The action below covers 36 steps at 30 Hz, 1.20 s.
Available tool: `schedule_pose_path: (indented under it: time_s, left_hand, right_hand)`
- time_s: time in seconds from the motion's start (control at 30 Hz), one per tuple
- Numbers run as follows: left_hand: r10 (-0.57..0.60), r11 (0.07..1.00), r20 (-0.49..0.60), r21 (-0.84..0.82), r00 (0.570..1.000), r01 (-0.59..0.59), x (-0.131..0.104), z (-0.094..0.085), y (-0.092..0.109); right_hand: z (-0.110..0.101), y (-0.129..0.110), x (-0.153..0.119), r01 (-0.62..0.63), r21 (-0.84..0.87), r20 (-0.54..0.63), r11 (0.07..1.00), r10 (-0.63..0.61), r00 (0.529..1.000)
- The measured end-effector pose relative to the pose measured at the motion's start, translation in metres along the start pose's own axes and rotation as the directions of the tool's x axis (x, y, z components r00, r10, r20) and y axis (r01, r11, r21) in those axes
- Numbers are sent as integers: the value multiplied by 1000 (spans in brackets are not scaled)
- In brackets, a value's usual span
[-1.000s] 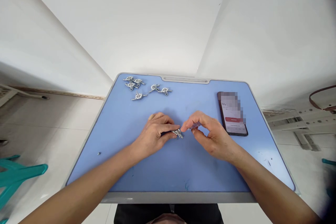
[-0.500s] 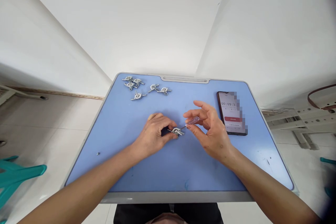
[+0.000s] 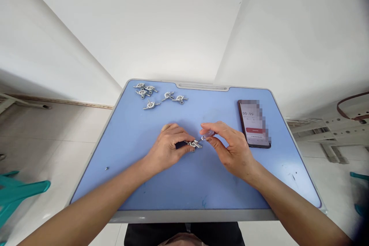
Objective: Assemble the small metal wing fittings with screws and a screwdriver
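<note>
Near the middle of the blue table, my left hand point(image 3: 170, 147) pinches a small metal part point(image 3: 194, 144) between thumb and fingers. My right hand point(image 3: 229, 148) grips a small screwdriver point(image 3: 208, 135) by its clear purplish handle, with thumb and forefinger around it. The thin shaft points left and down to the metal part; whether its tip touches is too small to tell. Several similar metal parts lie at the table's back left, among them one point(image 3: 150, 104) nearer to me and one point(image 3: 180, 99) farther right.
A phone point(image 3: 255, 125) showing a timer lies on the table point(image 3: 173, 196), right of my right hand. A tiny metal piece point(image 3: 107, 168) rests near the left edge. A green stool point(image 3: 25, 190) stands on the floor at left.
The fingers of my right hand have closed in around the screwdriver handle, which has shifted slightly left and down. My left hand stays on the metal part.
</note>
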<state>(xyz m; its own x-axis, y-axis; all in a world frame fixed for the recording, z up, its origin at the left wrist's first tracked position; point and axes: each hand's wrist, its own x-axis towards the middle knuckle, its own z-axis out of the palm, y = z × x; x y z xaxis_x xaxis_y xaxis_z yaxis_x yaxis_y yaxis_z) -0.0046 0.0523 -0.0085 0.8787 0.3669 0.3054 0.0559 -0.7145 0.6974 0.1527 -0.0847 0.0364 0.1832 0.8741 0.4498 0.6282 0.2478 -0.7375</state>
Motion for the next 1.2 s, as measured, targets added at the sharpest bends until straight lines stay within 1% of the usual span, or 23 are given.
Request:
schedule_pose_path:
  time_s: [0.13,0.23,0.33,0.4,0.57,0.63,0.73,0.77,0.83,0.87,0.93,0.97,1.1,1.2]
  left_hand:
    - [9,1000,9,7,1000,-9,0,-1,1]
    - [5,1000,11,9,1000,-5,-1,-1,2]
    - [1,1000,10,14,1000,-1,-1,-1,3]
    - [2,1000,6,18,1000,-2,-1,0,3]
    - [-9,1000,15,29,1000,8,0,-1,3]
    - [-15,999,19,30,1000,14,0,-2,4]
    - [-17,999,27,39,999,16,0,-2,5]
    - [-17,999,34,44,999,16,0,-2,5]
    - [-16,998,37,56,999,14,0,-2,5]
    - [-13,998,35,62,999,11,0,-2,5]
    - [-5,997,32,73,999,3,0,-2,6]
    - [0,997,30,78,1000,-3,0,-2,6]
    - [36,996,24,85,999,-38,0,-1,6]
    - [57,995,31,84,998,-59,0,-1,6]
  right_hand:
    - [-1,-2,0,27,43,43,999,-29,999]
    - [0,-2,0,-6,30,37,1000,4,999]
    - [2,-1,-1,-46,7,0,999,46,999]
    - [2,-1,-1,-64,20,-4,998,64,998]
    - [-2,-4,-2,-68,58,55,996,65,996]
    - [-4,-6,-3,-72,43,18,996,71,997]
    - [-6,-8,-2,-136,-57,-61,989,133,989]
    - [-6,-7,-2,-172,-120,-55,978,166,985]
    - [-2,-4,-1,-230,-270,13,935,243,970]
    - [0,-2,-1,-239,-338,51,910,271,961]
    - [4,3,-2,-210,-439,127,874,292,948]
    - [6,5,-3,-177,-472,160,863,282,946]
    - [9,8,-6,-6,-571,265,821,191,945]
    - [10,7,-8,80,-619,322,782,159,933]
